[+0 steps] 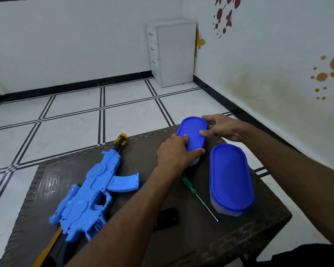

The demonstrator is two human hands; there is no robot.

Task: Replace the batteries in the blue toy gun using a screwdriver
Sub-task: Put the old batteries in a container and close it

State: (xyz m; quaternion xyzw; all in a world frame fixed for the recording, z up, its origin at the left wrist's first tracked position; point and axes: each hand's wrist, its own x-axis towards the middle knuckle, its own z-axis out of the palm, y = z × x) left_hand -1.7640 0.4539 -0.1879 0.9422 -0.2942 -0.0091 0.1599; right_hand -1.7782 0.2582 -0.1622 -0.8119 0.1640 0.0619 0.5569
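While both hands work on a box, the job looks like it is only just starting;

Toy gun: the blue toy gun point(89, 191) lies flat on the left side of the table point(239, 237); no hand touches it; I cannot tell if its battery door is open or closed

Screwdriver: the green screwdriver point(193, 189) lies on the table between the gun and the near box point(230, 179); nobody holds it

Far box: a small box with a blue lid point(192, 134) sits at the back of the table

Left hand: the left hand point(174, 153) grips the near end of the far box; thumb and fingers curl around its edge

Right hand: the right hand point(221, 128) pinches the far end of the lid with its fingertips; it may be lifting the lid

Batteries: none show; they may be inside a box

Done: nothing I can see for sure

Left to do: open the box; unscrew the gun; swap the batteries; close it up
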